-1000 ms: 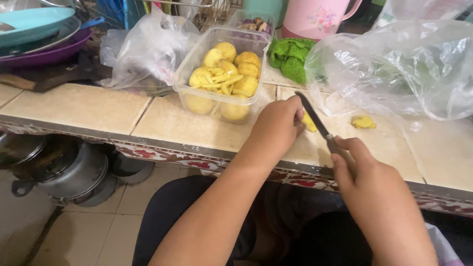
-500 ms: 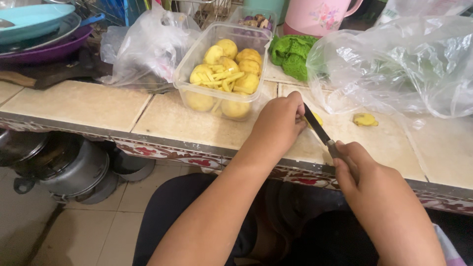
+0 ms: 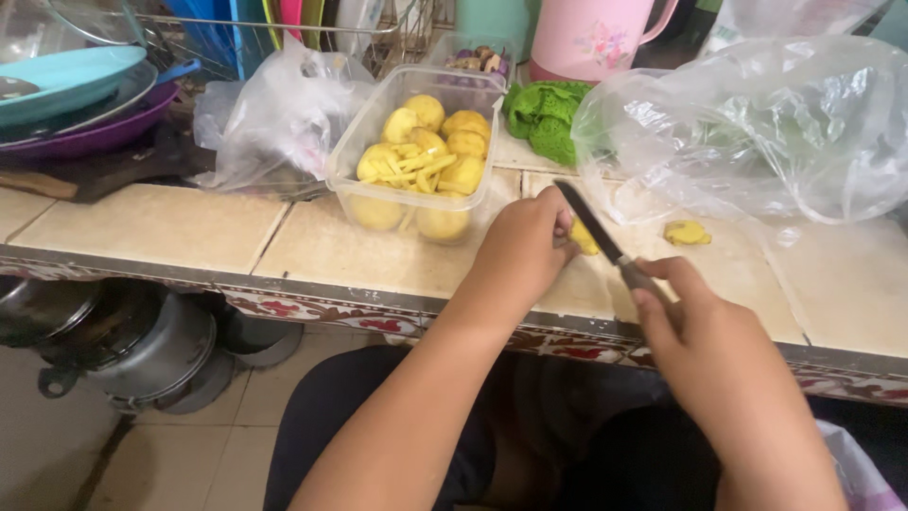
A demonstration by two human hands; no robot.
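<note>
Your left hand [image 3: 525,248]: closed on potato piece [image 3: 584,238], countertop [image 3: 378,255], beside tub [image 3: 416,151]. Your right hand [image 3: 695,326]: gripping knife [image 3: 591,225]. Change: blade tilted closer over the piece since half a second ago; cutting continues.

Left hand [image 3: 526,248] curled over a yellow piece [image 3: 584,238] on the tiled worktop [image 3: 151,227]. Right hand [image 3: 695,322] gripping a knife [image 3: 598,230], blade angled against that piece. Clear tub [image 3: 374,128] of peeled yellow potatoes [image 3: 465,145] just behind. Another scrap [image 3: 686,233] lying near a plastic bag [image 3: 757,123].
</note>
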